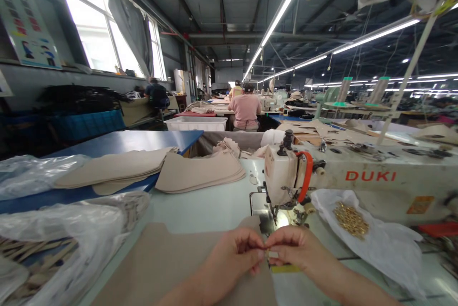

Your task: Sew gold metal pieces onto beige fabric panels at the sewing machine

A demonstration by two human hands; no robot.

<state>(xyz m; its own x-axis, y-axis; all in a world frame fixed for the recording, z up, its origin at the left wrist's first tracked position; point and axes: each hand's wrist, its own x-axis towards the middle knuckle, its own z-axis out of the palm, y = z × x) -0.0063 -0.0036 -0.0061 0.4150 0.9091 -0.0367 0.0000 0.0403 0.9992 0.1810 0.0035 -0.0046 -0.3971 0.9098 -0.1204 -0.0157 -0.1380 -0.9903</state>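
Note:
My left hand (236,253) and my right hand (298,248) meet fingertip to fingertip just in front of the sewing machine head (281,177). Both are closed in a pinch. Whatever small piece lies between the fingertips is mostly hidden, too small to name. Under my left hand and forearm a large beige fabric panel (143,263) lies flat on the machine table, its right edge near the needle area. To the right of my right hand, a heap of small gold-coloured metal pieces (350,220) rests on a white plastic bag (386,244).
Stacked beige panels (200,172) lie behind the large panel, with more cut pieces (118,167) on the blue table (161,139). A clear plastic bag (96,229) of beige strips (46,258) is at left. Ahead, a person in pink (246,108) sits beyond a white bin (196,123).

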